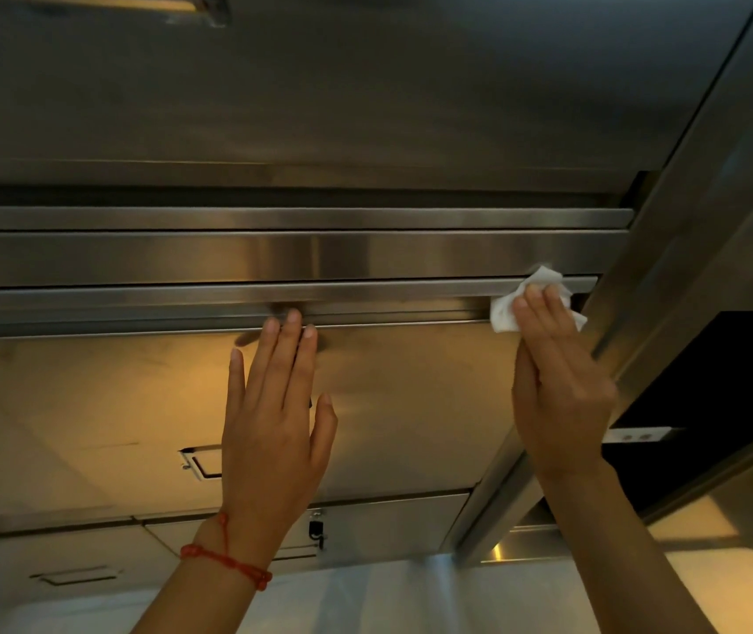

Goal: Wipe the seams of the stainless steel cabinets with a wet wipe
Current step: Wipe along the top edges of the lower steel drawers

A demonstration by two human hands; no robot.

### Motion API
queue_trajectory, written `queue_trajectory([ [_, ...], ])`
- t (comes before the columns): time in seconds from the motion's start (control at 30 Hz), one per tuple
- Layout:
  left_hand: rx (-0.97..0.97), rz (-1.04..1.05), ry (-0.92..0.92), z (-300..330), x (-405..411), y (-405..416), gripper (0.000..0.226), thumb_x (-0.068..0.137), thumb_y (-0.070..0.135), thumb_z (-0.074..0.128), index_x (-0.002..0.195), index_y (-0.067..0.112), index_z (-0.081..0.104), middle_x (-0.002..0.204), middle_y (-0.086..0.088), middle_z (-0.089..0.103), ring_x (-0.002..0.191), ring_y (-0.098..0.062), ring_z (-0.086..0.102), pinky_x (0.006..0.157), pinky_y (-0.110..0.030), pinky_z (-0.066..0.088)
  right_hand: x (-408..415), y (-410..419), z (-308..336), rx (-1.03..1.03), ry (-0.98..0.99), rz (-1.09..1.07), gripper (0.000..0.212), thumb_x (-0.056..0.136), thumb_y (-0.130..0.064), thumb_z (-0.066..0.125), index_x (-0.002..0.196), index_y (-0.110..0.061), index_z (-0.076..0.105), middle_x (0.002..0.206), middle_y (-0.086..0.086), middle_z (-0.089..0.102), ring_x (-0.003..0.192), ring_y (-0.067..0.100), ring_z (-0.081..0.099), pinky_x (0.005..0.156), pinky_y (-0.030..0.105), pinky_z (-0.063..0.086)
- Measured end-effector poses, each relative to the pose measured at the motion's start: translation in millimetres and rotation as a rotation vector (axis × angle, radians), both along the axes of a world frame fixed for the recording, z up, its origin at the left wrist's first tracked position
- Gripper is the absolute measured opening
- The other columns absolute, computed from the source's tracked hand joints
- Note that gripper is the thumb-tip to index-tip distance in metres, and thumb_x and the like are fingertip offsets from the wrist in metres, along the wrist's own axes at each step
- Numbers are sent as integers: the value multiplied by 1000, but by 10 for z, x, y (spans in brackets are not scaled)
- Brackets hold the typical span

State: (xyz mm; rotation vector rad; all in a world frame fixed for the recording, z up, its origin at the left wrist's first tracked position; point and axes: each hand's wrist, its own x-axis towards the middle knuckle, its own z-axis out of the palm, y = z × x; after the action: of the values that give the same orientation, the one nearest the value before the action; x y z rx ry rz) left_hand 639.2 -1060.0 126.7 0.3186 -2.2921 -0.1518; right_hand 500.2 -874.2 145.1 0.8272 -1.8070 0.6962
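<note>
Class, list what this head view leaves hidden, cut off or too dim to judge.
- Wet wipe: mostly covered by the right hand.
- Cabinet door: part hidden under the left hand.
- Upper handle: cut by the top edge.
- Seam dirt: too dim to judge.

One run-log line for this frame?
right hand: presses wet wipe on seam | left hand: flat on cabinet door
</note>
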Motion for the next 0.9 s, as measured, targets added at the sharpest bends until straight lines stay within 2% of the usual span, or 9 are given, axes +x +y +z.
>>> queue_trajectory([
  [0.1, -1, 4, -9, 0, 12, -4, 52, 87, 20, 39, 136, 1, 37, 144, -17, 35, 137, -28, 25, 111, -52, 20, 82, -126, -13, -6, -4, 31, 25, 90, 4, 55, 113, 9, 61, 122, 21, 54, 115, 38, 55, 90, 51, 51],
  [0.2, -7, 2, -24, 1, 20, -19, 53, 87, 21, 39, 136, 1, 39, 145, -16, 34, 137, -27, 24, 110, -53, 21, 166, -238, -5, -24, -9, 24, 24, 93, -1, 50, 112, 8, 62, 119, 23, 59, 113, 39, 56, 94, 48, 49],
  [0.47, -22, -19, -54, 1, 77, -106, 56, 87, 24, 39, 139, 2, 31, 147, -12, 27, 138, -24, 21, 110, -52, 20, 355, -507, 33, 21, 14, 65, 33, 78, 12, 67, 111, 9, 61, 116, 24, 61, 112, 39, 56, 88, 53, 51],
  [0.67, -41, 11, -69, -22, 173, -233, 59, 87, 26, 40, 140, 0, 31, 147, -15, 25, 138, -25, 20, 111, -49, 17, 471, -685, 56, 43, 31, 75, 33, 79, 7, 68, 111, 7, 62, 116, 23, 62, 111, 37, 58, 85, 51, 53],
  [0.9, -39, 14, -71, -10, 279, -379, 59, 88, 29, 37, 140, 4, 25, 147, -16, 27, 138, -26, 21, 109, -51, 19, 585, -878, 53, 27, 9, 81, 35, 78, 5, 71, 111, 7, 62, 116, 24, 61, 111, 38, 58, 90, 50, 51],
])
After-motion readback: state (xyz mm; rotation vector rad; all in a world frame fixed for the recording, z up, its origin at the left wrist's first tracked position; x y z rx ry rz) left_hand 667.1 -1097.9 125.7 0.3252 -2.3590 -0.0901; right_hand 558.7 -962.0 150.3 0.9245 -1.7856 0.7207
